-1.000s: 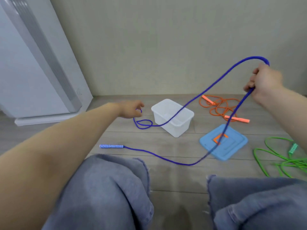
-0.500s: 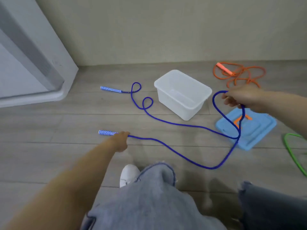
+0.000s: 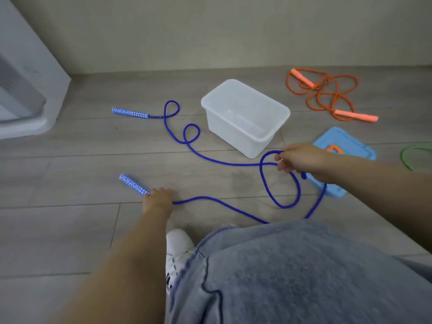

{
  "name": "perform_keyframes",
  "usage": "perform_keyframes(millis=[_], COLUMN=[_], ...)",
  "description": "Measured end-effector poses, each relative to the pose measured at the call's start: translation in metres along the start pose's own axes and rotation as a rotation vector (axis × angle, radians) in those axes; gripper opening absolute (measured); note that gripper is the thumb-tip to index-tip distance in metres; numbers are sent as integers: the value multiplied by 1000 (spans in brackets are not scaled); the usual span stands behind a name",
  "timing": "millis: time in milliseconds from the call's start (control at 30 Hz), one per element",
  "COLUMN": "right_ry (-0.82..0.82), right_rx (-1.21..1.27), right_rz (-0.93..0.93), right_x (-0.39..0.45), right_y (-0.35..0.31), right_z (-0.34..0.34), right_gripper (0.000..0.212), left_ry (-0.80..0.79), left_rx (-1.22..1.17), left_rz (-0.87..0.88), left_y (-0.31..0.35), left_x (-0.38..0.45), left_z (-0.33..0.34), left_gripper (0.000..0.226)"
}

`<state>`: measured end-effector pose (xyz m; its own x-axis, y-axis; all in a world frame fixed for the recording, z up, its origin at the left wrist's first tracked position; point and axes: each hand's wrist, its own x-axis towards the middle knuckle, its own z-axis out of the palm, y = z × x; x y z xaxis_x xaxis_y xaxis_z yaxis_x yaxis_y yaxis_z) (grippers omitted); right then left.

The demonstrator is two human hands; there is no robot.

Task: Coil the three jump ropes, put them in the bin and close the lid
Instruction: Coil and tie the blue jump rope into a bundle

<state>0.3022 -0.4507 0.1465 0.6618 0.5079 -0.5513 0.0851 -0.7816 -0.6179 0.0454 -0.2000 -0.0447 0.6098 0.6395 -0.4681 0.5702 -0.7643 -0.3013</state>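
The blue jump rope (image 3: 211,159) trails across the wooden floor with small loops near its far patterned handle (image 3: 130,112). My left hand (image 3: 159,201) presses on the rope where it meets the near patterned handle (image 3: 133,184). My right hand (image 3: 301,160) grips the rope's middle, and a loop (image 3: 279,181) hangs from it down to the floor. The clear white bin (image 3: 245,116) stands open and empty behind. Its blue lid (image 3: 346,142) lies flat to the right, partly under my right arm. The orange rope (image 3: 327,94) lies tangled at the back right. A bit of green rope (image 3: 411,157) shows at the right edge.
A beige wall runs along the back. A white appliance or door base (image 3: 28,108) stands at the left. My knee in blue jeans (image 3: 292,272) and a white shoe (image 3: 178,244) fill the lower foreground.
My right hand came down and left from high at the right, so the rope now lies on the floor. My left hand moved from the far loops to the near handle.
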Motion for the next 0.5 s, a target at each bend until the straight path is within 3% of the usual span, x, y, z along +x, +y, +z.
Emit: perform_keyframes(millis=[100, 233, 400, 500], right_ry=[-22, -20, -64, -169], right_rx=[-17, -59, -189, -229], right_rz=[-22, -48, -92, -94], right_x=[-7, -17, -44, -65], right_y=[-2, -2, -12, -25], right_z=[-1, -12, -51, -86], right_gripper=[19, 22, 22, 23], left_ry=[47, 76, 220, 223], left_rx=[60, -52, -624, -779], left_rz=[46, 51, 189, 327], left_y=[9, -1, -8, -1], left_x=[-18, -24, -36, -65], left_z=[7, -11, -112, -200], left_gripper=[36, 34, 17, 14])
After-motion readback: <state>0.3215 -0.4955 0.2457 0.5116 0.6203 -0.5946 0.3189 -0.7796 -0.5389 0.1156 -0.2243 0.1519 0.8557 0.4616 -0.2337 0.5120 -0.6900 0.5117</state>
